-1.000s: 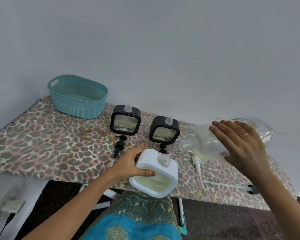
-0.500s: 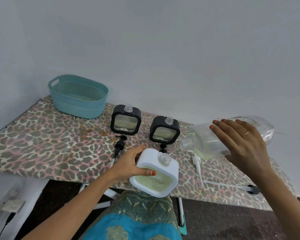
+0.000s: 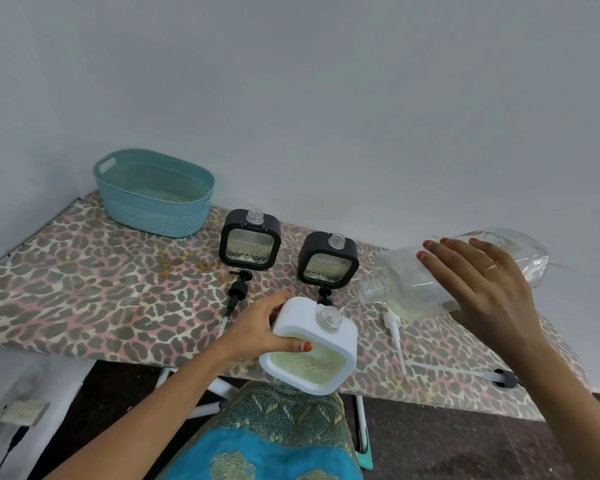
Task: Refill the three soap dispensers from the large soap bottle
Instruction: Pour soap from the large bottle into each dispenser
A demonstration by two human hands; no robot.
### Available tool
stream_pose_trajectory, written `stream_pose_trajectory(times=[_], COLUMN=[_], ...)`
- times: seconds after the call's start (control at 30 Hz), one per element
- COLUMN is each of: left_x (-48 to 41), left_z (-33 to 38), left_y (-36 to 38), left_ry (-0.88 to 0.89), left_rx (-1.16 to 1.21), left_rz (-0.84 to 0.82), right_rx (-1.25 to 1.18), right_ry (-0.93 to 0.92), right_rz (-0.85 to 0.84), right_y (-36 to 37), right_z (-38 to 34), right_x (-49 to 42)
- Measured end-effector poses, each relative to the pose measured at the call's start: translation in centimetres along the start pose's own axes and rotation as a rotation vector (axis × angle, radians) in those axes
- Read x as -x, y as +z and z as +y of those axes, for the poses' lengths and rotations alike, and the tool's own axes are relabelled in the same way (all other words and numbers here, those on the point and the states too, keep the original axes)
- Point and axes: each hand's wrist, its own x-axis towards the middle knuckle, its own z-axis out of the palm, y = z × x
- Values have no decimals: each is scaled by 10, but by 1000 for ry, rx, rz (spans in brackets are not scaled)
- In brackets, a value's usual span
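Vs 1 s ago: large soap bottle (image 3: 406, 271) has its rear end tipped slightly higher, otherwise the same pose. The thin stream (image 3: 350, 304) still runs from its mouth into the neck of the white dispenser (image 3: 298, 313).

Right hand (image 3: 482, 282) holds the bottle on its side, fingers draped over the top; thumb is hidden. Left hand (image 3: 257, 327) grips the white dispenser, thumb on its front window and fingers behind, holding it tilted at the worktop's near edge.

Worktop (image 3: 101, 289) has a leopard-print cover and sits against a plain pale wall (image 3: 326, 98).

Containers:
- White dispenser: window shows pale yellow-green liquid.
- Bottle: a little pale liquid pooled along its low side.
- Two black dispensers (image 3: 249, 239) (image 3: 328, 258): upright, necks uncapped, fill level unclear.
- Teal basket (image 3: 153, 202): back left.
- Black pump (image 3: 238, 289) and white pump (image 3: 394, 323): lying loose on the worktop.
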Motion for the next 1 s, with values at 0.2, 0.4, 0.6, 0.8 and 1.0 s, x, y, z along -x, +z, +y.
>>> stream_pose_trajectory(times=[0.2,0.4,0.6,0.8,1.0], left_x=[0,0,0,1,2], left_z=[1,0,2,5,8], left_y=[2,2,4,5,6], left_ry=[12,15,18,34,23], left_rx=[7,26,49,48,42], left_rz=[6,0,-4,-2,-17], right_rx=[3,5,25,41,65], right_ry=[-7,-16,-37,-62,-70], right_rz=[0,15,38,67,45], right_y=[-2,-2,0,0,1], right_z=[-1,-2,-3,-3,-3], right_x=[0,-1,-2,-3,-4])
